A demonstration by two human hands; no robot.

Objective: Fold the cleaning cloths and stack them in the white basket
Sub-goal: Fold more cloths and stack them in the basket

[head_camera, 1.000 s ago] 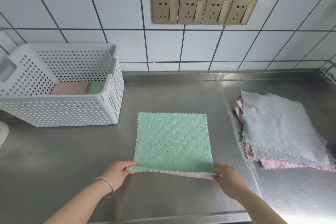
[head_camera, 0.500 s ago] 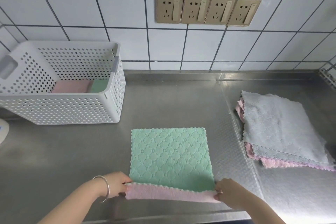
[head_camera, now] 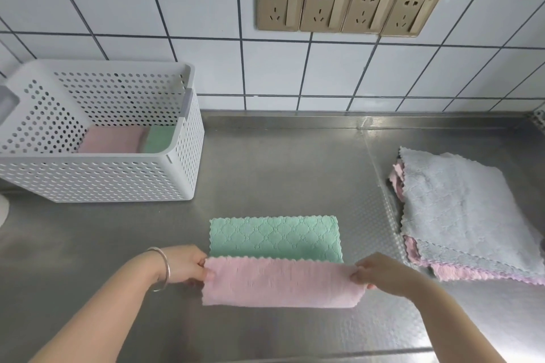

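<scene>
pinching the near corners, left hand [head_camera: 188, 264] and right hand [head_camera: 380, 272] fold a limp, light cloth [head_camera: 277, 262] toward 12 o'clock. corners look the surest hold.

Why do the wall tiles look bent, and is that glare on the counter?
Head view: the wide-angle lens bows the tile lines; the steel counter shows soft sheen, brightest along its back edge; the cloth and both hands stay sharp.

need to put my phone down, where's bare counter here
Bare steel between the white basket and the cloth pile, behind the green-pink cloth. Also front left, below the basket. Crowded: centre front, where both hands pinch the cloth, and the right side.
</scene>
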